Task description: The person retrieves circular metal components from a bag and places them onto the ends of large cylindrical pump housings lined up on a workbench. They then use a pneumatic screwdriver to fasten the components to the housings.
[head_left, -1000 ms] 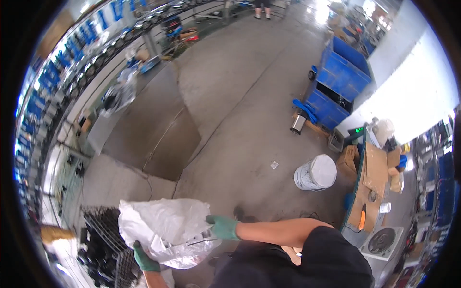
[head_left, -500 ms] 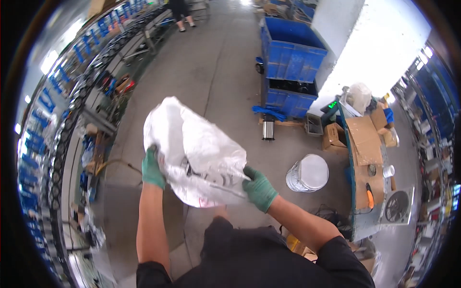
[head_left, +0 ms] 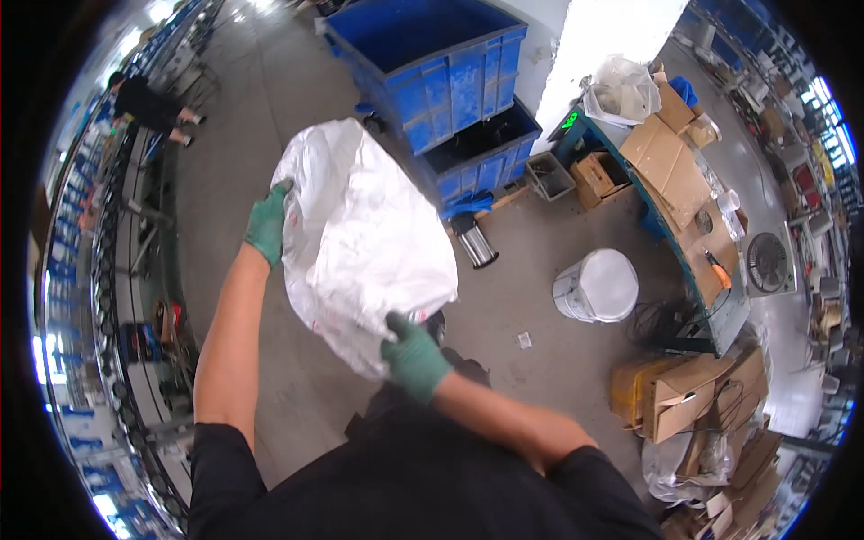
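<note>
On the crumpled white plastic sack (head_left: 378,238), small patches of red and dark printing are showing near the lower edge, but the folds are breaking them up past reading. Bright green characters are glowing on the small dark display (head_left: 568,122) at the far end of the long workbench with a blue-green edge (head_left: 733,326), appearing too small and blurred for any to be made out with certainty.

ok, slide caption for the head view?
Green-gloved left hand and right hand hold a crumpled white plastic sack over grey floor.
</note>
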Demonstrator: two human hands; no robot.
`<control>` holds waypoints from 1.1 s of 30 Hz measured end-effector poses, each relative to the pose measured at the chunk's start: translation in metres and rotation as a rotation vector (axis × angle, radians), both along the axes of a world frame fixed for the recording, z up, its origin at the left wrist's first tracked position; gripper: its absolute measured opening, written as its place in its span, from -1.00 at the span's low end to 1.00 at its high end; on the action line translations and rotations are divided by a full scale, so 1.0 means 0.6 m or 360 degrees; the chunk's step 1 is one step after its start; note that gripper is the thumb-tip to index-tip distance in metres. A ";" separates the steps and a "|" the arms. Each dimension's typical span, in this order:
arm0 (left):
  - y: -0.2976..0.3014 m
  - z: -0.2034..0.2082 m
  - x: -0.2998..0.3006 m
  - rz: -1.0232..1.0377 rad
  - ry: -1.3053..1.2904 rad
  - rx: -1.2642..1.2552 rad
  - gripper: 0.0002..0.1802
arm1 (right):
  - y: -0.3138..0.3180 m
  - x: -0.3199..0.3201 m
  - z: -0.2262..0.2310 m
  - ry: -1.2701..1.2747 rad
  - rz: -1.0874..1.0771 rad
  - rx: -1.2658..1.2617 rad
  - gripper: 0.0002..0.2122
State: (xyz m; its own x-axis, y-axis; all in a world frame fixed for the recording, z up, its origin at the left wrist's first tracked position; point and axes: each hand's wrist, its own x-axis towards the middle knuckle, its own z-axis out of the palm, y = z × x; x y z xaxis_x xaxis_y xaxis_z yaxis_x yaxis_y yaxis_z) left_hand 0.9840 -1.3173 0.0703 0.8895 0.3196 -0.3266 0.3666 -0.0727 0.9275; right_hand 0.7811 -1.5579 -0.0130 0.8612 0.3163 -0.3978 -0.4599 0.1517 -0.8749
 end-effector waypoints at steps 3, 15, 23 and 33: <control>0.041 -0.061 0.157 -0.0159 0.0092 -0.0146 -0.46 | 0.077 0.094 -0.008 0.0227 0.0041 0.0022 -0.70; 0.067 -0.584 0.581 -0.1616 0.0094 0.0881 -0.21 | 0.287 0.423 -0.384 0.1065 -0.1457 0.0285 -0.66; 0.188 -0.626 0.694 -0.1764 0.0080 0.0442 -0.53 | 0.317 0.464 -0.421 0.0504 -0.1245 -0.0915 -0.54; 0.208 -0.505 0.570 -0.2085 -0.0968 0.1090 -0.56 | 0.364 0.727 -0.497 -0.0064 0.1298 -0.1577 -0.74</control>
State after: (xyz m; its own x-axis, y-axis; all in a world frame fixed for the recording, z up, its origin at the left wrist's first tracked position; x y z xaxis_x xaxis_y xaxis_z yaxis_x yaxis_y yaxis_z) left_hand 1.3259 -1.1923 -0.2325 0.5933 -0.8040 0.0402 -0.6760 -0.4705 0.5672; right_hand 1.2175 -1.3394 -0.3112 0.5762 0.3403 -0.7431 -0.0826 -0.8803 -0.4671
